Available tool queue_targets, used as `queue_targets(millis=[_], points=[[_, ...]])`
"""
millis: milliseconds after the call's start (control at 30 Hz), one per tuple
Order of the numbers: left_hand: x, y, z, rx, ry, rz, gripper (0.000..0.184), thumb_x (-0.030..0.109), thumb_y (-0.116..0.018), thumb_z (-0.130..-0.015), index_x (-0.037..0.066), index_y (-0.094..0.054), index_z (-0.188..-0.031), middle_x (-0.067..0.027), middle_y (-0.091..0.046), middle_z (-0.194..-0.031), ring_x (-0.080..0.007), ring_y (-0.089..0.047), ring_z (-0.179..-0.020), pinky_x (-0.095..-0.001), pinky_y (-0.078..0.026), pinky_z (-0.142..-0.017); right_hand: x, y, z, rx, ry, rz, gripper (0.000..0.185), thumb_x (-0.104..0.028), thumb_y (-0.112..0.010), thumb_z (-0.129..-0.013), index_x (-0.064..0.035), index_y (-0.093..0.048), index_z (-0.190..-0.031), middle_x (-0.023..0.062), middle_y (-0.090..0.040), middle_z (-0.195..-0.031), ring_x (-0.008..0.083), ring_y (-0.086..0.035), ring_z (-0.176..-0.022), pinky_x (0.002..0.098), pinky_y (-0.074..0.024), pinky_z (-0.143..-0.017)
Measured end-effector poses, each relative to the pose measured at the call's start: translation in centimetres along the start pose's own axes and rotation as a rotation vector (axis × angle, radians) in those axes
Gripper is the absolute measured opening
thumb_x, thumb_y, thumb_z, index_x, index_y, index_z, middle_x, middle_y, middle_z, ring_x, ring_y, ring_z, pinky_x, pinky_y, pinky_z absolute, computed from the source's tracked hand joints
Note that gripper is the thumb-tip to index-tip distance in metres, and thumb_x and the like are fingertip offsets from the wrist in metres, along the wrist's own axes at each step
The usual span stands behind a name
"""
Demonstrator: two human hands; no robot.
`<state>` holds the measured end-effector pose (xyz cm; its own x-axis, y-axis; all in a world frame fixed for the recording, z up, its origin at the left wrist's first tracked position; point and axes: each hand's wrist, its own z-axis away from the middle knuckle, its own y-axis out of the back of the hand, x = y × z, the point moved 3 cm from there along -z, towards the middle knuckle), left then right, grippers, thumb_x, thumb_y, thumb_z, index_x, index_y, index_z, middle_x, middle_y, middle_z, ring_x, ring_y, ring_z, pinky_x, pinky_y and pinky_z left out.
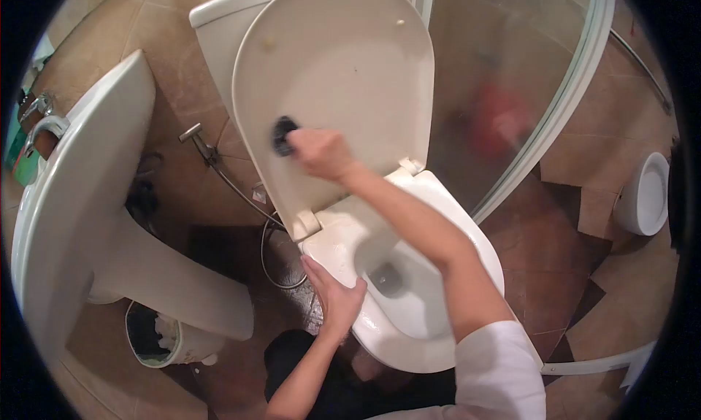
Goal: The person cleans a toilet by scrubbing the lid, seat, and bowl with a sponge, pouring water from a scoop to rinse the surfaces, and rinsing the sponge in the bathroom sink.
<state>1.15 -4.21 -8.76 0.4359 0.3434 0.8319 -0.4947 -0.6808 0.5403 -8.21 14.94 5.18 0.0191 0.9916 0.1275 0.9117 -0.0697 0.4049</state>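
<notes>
A dark scrub brush (285, 136), blurred at its edges, is pressed to the left part of the raised toilet lid (350, 70). My right hand (321, 153) is closed around it, with the arm reaching across the toilet bowl (420, 285). My left hand (337, 296) rests against the left edge of the bowl's rim, its thumb spread away from the fingers. A little water shows at the bottom of the bowl. The lid leans back toward the cistern (219, 29) on two hinges.
To the left stands a pedestal sink (73, 201) with a tap (45, 132). Below it is a waste bin (153, 340). A hand sprayer (191, 133) hangs by its hose beside the toilet. On the right are a glass shower panel (511, 70), a blurred red object behind it, and a white container (646, 194).
</notes>
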Motion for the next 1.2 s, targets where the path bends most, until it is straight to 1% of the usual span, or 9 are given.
queue_targets(millis=[67, 167, 300, 433, 533, 633, 833, 967, 1200], points=[[0.1, 0.2, 0.2, 0.001, 0.002, 0.01, 0.112, 0.023, -0.072, -0.065, -0.014, 0.007, -0.135, -0.0362, -0.003, -0.14, -0.046, -0.008, -0.133, -0.0422, -0.013, -0.111, 6.2, 2.5, 2.6, -0.051, -0.122, 0.191, 0.004, -0.012, -0.052, -0.08, -0.0107, -0.049, -0.08, 0.0103, -0.053, -0.061, 0.0268, -0.059, -0.056, 0.0388, -0.0459, -0.044], [0.6, 0.2, -0.1, 0.011, 0.013, 0.013, 0.112, 0.022, -0.073, -0.064, -0.015, 0.006, -0.134, -0.0364, -0.002, -0.14, -0.0462, -0.008, -0.133, -0.0433, -0.013, -0.111, 16.1, 7.0, 0.3, 0.059, -0.982, 0.372, 0.026, -0.029, -0.041, -0.094, -0.0049, -0.051, -0.091, 0.0178, -0.062, -0.07, 0.0357, -0.062, -0.065, 0.047, -0.0465, -0.052], [0.8, 0.3, 0.0, -0.008, 0.043, 0.006, 0.111, 0.02, -0.073, -0.063, -0.016, 0.004, -0.134, -0.0367, -0.001, -0.141, -0.0459, -0.007, -0.134, -0.0436, -0.013, -0.111, 9.2, 3.8, -7.6, 0.133, -0.815, 0.186, 0.027, -0.027, -0.041, -0.093, -0.0026, -0.051, -0.087, 0.0168, -0.06, -0.065, 0.0336, -0.061, -0.06, 0.0434, -0.045, -0.047], [0.8, 0.1, 0.2, -0.019, 0.041, 0.003, 0.111, 0.019, -0.073, -0.063, -0.016, 0.005, -0.134, -0.0367, -0.001, -0.141, -0.0461, -0.007, -0.134, -0.0428, -0.013, -0.111, -1.8, -0.7, -6.3, 0.165, 0.043, -0.064, 0.009, -0.005, -0.052, -0.075, -0.0071, -0.051, -0.083, 0.0137, -0.05, -0.064, 0.03, -0.057, -0.059, 0.0412, -0.0443, -0.048], [1.0, 0.5, 0.2, -0.023, 0.031, 0.012, 0.111, 0.019, -0.073, -0.063, -0.017, 0.004, -0.133, -0.0372, -0.001, -0.14, -0.0466, -0.008, -0.133, -0.0424, -0.013, -0.111, 5.3, 2.3, -6.2, 0.213, 0.046, 0.079, 0.004, -0.01, -0.049, -0.081, -0.0085, -0.052, -0.084, 0.0136, -0.054, -0.063, 0.0279, -0.059, -0.055, 0.0402, -0.0467, -0.046], [1.0, 0.6, 0.1, -0.004, 0.017, 0.036, 0.109, 0.019, -0.072, -0.063, -0.018, 0.003, -0.133, -0.0378, -0.002, -0.14, -0.0471, -0.008, -0.133, -0.0424, -0.014, -0.111, 15.6, 6.8, -2.9, 0.088, -0.811, 0.291, 0.02, -0.023, -0.043, -0.091, -0.0057, -0.051, -0.098, 0.0181, -0.063, -0.075, 0.0358, -0.062, -0.065, 0.0468, -0.0475, -0.051], [0.5, 0.3, 0.4, 0.01, -0.006, -0.028, 0.113, 0.027, -0.074, -0.063, -0.018, 0.003, -0.133, -0.0371, -0.004, -0.14, -0.0465, -0.013, -0.132, -0.0423, -0.018, -0.11, 14.7, 7.5, 10.5, -0.128, -1.26, 0.305, 0.03, -0.03, -0.045, -0.091, -0.0052, -0.049, -0.108, 0.0238, -0.063, -0.089, 0.0406, -0.06, -0.088, 0.0505, -0.046, -0.075], [0.6, 0.7, 0.4, 0.051, 0.022, 0.028, 0.109, 0.023, -0.072, -0.062, -0.018, 0.0, -0.134, -0.0378, -0.004, -0.14, -0.047, -0.01, -0.133, -0.0443, -0.014, -0.11, 10.3, 6.3, 16.2, -0.689, -1.055, 0.221, 0.03, -0.026, -0.048, -0.089, -0.0061, -0.049, -0.111, 0.0218, -0.064, -0.086, 0.0389, -0.061, -0.085, 0.0482, -0.0477, -0.074], [-1.1, 0.6, 0.3, -0.065, 0.101, -0.049, 0.116, 0.031, -0.075, -0.063, -0.004, 0.005, -0.14, -0.0271, -0.003, -0.146, -0.044, -0.009, -0.135, -0.0579, -0.019, -0.105, -5.4, 7.2, 15.3, -1.018, -0.599, 0.19, 0.051, -0.022, -0.05, -0.086, -0.0269, -0.038, -0.135, 0.0174, -0.064, -0.075, 0.0367, -0.063, -0.07, 0.0471, -0.0501, -0.063]])
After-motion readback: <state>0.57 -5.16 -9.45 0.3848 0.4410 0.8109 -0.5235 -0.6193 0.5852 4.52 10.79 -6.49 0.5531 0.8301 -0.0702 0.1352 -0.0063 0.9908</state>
